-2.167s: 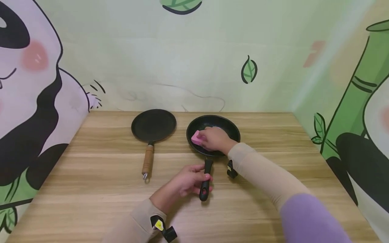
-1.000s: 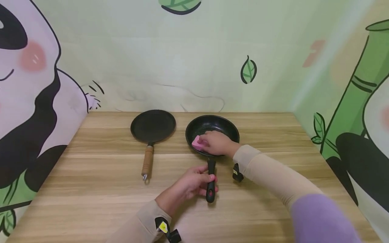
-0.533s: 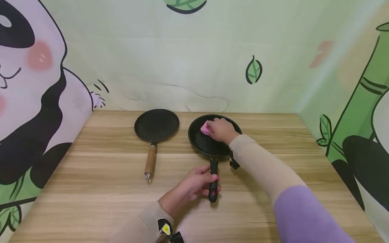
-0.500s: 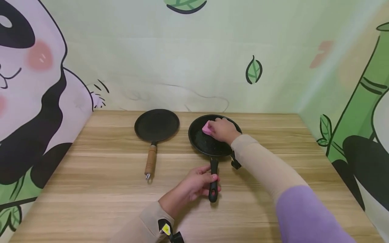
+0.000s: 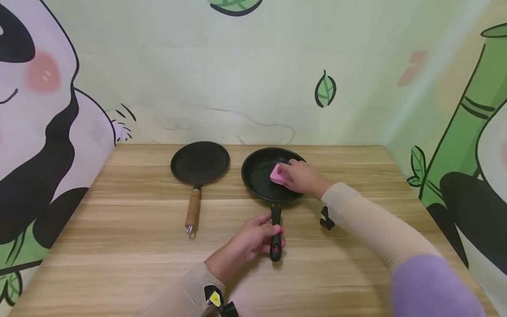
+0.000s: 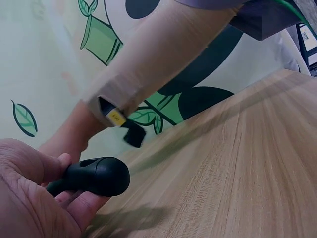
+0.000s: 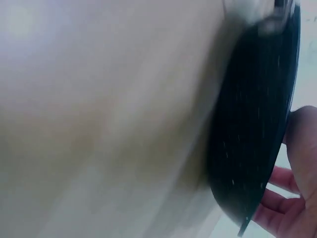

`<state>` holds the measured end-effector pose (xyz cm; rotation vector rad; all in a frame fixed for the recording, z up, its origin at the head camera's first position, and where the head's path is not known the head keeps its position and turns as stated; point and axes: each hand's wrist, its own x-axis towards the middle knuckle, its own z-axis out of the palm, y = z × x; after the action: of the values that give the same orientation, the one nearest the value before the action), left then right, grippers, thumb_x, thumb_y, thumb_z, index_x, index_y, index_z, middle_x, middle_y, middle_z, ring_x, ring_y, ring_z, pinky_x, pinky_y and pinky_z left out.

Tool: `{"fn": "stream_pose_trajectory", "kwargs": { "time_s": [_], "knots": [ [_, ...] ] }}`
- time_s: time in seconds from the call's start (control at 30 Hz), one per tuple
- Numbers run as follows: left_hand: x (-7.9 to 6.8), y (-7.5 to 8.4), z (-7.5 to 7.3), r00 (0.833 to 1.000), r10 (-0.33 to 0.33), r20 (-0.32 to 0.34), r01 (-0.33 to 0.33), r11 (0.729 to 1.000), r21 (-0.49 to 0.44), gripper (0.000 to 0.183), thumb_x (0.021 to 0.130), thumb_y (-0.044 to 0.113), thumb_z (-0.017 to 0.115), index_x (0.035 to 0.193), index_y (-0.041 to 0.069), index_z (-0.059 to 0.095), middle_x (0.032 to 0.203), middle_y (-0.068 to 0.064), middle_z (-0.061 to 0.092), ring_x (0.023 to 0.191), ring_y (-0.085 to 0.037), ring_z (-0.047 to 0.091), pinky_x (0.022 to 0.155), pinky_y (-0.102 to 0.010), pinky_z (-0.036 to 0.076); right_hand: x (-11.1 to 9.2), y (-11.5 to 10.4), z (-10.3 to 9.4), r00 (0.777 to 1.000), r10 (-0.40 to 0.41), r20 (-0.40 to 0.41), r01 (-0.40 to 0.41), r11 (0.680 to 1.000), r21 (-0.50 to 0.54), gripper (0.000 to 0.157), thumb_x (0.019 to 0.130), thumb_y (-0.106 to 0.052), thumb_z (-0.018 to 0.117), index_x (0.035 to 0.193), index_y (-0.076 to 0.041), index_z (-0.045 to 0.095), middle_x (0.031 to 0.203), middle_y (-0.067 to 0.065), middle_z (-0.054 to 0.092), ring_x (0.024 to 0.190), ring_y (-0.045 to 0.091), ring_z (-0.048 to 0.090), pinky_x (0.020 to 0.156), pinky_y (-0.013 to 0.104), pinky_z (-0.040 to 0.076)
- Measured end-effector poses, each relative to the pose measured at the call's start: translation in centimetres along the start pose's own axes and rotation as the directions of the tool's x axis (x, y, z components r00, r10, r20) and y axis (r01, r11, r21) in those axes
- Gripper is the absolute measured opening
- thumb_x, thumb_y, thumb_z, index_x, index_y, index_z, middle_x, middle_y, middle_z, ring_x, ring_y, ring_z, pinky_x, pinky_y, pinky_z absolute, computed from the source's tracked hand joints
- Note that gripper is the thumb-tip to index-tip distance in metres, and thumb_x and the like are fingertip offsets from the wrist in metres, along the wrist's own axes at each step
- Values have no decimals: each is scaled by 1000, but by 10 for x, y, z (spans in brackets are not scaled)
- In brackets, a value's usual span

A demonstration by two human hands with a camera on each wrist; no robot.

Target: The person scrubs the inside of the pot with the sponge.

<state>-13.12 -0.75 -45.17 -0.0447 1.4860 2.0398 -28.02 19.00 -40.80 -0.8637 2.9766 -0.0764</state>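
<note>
A black frying pan [image 5: 257, 178] sits on the wooden table, right of centre in the head view. My left hand [image 5: 253, 237] grips its black handle [image 5: 276, 220], thumb on top and fingers beneath; the handle's rounded end [image 6: 111, 176] sticks out toward the left wrist camera. Over the pan's right half, my right hand [image 5: 303, 176] pinches a pink sponge [image 5: 278, 174] against the inside of the pan. In the right wrist view the pan's outer side [image 7: 247, 124] hides the sponge, and the fingers [image 7: 272, 208] show past its rim.
To the left lies a flat black griddle pan [image 5: 200, 163] with a wooden handle [image 5: 192, 209]. A wall painted with pandas and leaves [image 5: 325, 90] rises behind the table [image 5: 138, 237]. Black wrist cameras are strapped to both sleeves.
The right hand has wiped the sponge about inside the pan, from the lower left up to the far side, then back down and right. The left hand keeps its hold on the handle.
</note>
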Motion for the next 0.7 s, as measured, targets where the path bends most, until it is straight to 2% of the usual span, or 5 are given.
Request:
{"fn": "stream_pose_trajectory", "kwargs": {
  "time_s": [0.2,0.37,0.47,0.6,0.7],
  "knots": [
    [1,-1,0,1000,3,-12,-2,1000,15,57,102,4,57,154,3,35,107,-15,70,75,-20,72,63,-37,61,-13,-16,8,996,-16,-87,22,998,64,32,96,-25,68,125,-13,63,102,14,60,83,28,59,77,45,54],
    [1,1,-4,1000,-4,6,4,1000,28,51,102,4,56,150,3,41,103,-12,70,75,-20,72,63,-37,61,-4,-41,13,988,-115,-104,120,992,34,31,96,-25,68,125,-14,65,99,11,59,81,26,57,76,41,51],
    [1,2,-6,1000,-2,17,2,999,32,47,102,4,55,148,0,43,101,-10,69,74,-19,71,63,-35,61,2,-55,12,984,-136,-118,139,990,16,32,95,-24,70,126,-15,66,99,10,59,81,26,55,76,40,51],
    [0,5,-9,999,-12,32,10,999,39,43,102,5,55,144,-2,45,99,-10,69,74,-19,72,63,-35,61,13,-65,11,983,-120,-136,123,992,10,32,97,-25,67,127,-15,65,97,10,59,78,26,56,74,40,51],
    [-1,6,-10,998,-25,50,23,999,36,43,102,4,55,143,-1,46,94,-7,68,74,-20,72,64,-37,61,24,-67,11,989,-81,-127,83,996,11,34,98,-26,63,129,-14,64,102,13,61,82,29,61,78,43,54]
  ]
}}
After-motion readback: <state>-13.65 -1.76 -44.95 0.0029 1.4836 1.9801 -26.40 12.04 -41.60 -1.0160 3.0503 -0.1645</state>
